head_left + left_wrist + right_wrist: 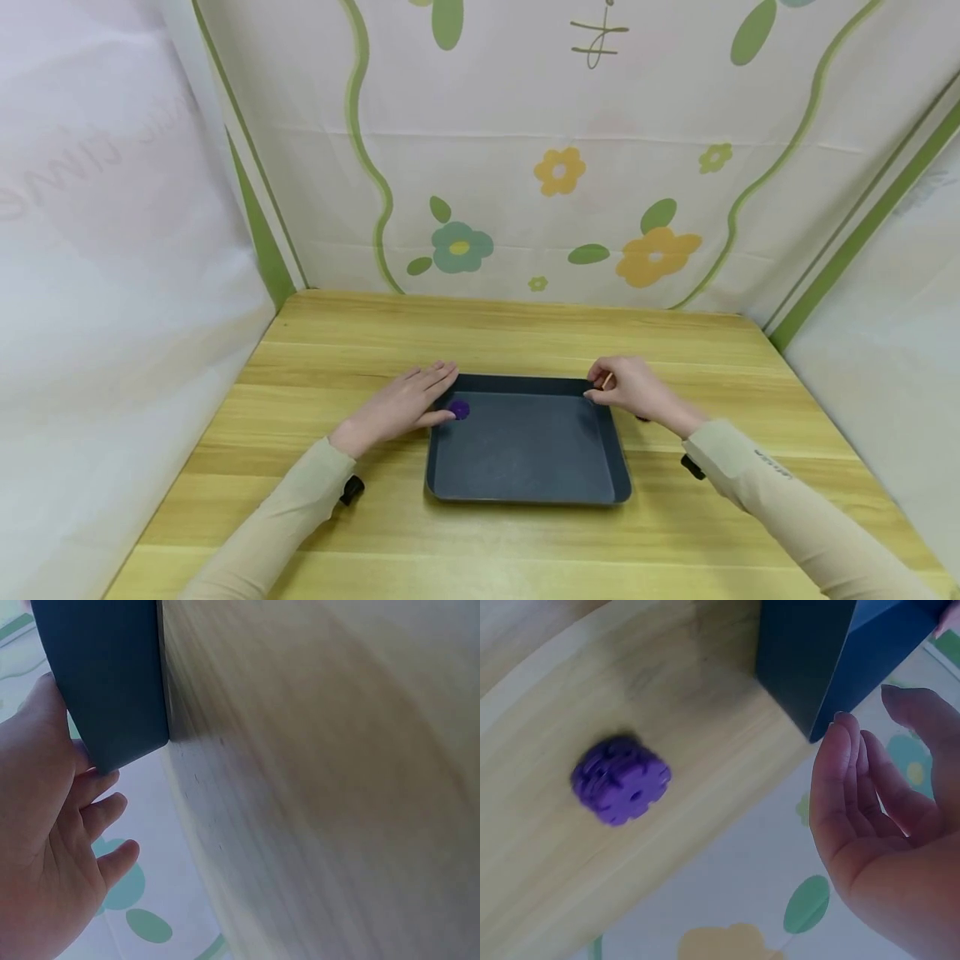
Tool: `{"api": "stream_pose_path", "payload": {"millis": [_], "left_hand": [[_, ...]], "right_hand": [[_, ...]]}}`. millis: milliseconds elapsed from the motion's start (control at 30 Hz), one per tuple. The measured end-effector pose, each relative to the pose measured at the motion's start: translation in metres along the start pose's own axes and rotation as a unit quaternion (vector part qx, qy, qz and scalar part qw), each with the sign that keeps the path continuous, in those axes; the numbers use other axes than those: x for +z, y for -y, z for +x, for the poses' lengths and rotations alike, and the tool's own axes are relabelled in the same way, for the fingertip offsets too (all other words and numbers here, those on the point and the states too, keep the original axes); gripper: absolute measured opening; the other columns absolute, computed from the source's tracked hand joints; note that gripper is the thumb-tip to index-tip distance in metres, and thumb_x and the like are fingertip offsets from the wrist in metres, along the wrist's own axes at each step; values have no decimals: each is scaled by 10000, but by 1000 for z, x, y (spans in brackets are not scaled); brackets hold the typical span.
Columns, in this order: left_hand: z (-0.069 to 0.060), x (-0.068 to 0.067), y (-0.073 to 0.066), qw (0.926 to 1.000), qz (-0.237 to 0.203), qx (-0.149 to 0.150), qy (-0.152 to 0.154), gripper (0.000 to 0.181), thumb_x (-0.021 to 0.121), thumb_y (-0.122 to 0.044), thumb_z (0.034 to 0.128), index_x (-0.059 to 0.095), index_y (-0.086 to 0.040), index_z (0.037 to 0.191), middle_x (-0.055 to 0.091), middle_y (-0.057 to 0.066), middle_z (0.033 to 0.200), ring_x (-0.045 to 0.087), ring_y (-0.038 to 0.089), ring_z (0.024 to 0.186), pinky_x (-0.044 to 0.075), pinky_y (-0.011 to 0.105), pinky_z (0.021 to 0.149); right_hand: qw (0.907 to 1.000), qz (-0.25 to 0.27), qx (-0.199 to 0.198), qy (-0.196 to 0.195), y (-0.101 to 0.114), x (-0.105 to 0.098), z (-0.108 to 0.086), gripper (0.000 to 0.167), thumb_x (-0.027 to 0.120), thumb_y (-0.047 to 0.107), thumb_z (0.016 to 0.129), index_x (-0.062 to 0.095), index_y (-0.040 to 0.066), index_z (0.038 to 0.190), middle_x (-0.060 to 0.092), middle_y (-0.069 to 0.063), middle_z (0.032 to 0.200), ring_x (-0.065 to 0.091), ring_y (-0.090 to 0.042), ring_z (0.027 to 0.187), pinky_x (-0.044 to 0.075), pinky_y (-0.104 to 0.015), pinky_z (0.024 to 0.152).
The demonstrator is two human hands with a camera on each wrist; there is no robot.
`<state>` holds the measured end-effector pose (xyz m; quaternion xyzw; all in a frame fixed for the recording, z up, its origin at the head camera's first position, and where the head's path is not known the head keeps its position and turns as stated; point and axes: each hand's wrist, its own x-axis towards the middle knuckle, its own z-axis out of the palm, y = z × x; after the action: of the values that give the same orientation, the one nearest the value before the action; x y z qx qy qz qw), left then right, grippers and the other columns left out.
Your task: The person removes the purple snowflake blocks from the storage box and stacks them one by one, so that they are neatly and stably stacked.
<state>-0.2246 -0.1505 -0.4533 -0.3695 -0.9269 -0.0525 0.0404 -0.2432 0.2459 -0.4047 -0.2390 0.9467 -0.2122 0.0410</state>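
Note:
A dark grey rectangular tray (528, 454) lies on the wooden table. At its far left corner rests my left hand (401, 406), fingers straight, thumb reaching over the left rim. Next to that thumb, inside the tray, is a purple notched disc (460, 410). By the far right corner my right hand (630, 390) has bent fingers, with thumb and fingertips apart and nothing seen between them in the right wrist view. Whether its fingertips touch the tray wall, I cannot tell. A small stack of purple notched discs (622, 780) sits on the table to the right of the tray.
The wooden table (525, 550) runs back to a white cloth (495, 100) printed with flowers and leaves. More white cloth hangs at the left and right sides. Each wrist carries a small black device, such as the wrist camera (351, 490) on the left.

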Motion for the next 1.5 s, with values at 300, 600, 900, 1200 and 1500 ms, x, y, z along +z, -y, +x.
{"api": "stream_pose_path", "payload": {"millis": [300,600,900,1200,1500], "left_hand": [[1,1,0,9999,-129,-52,-2,731,528,-500,992,353,-47,1538,342,126,1610,351,295,1489,360,520,1184],[0,1,0,9999,-96,-26,-49,733,538,-495,988,359,-39,1534,353,137,1604,365,308,1480,369,524,1177],[0,0,-1,9999,-82,32,-71,720,543,-478,989,371,-31,1527,363,145,1598,377,304,1474,379,523,1168],[0,0,0,9999,-90,30,-90,722,544,-483,987,371,-37,1528,362,141,1598,379,301,1472,381,525,1167],[0,1,1,9999,-132,-26,-25,725,514,-506,997,351,-53,1539,350,128,1608,364,285,1484,370,519,1178]], "right_hand": [[9994,-59,-307,134,22,12,13,187,764,164,867,706,26,979,713,-29,855,632,-87,724,537,-223,645],[9979,101,-536,339,46,32,29,210,775,194,860,712,42,992,704,0,857,621,-48,732,547,-210,668],[9928,389,-1063,385,61,48,40,203,774,144,848,709,10,986,718,-81,882,664,-122,751,546,-184,665],[9911,451,-1121,562,72,52,48,199,770,140,852,704,13,991,716,-71,890,653,-102,758,545,-188,672],[9895,499,-1197,639,84,59,58,199,777,148,848,706,19,982,728,-73,893,648,-87,756,544,-186,674]]}}
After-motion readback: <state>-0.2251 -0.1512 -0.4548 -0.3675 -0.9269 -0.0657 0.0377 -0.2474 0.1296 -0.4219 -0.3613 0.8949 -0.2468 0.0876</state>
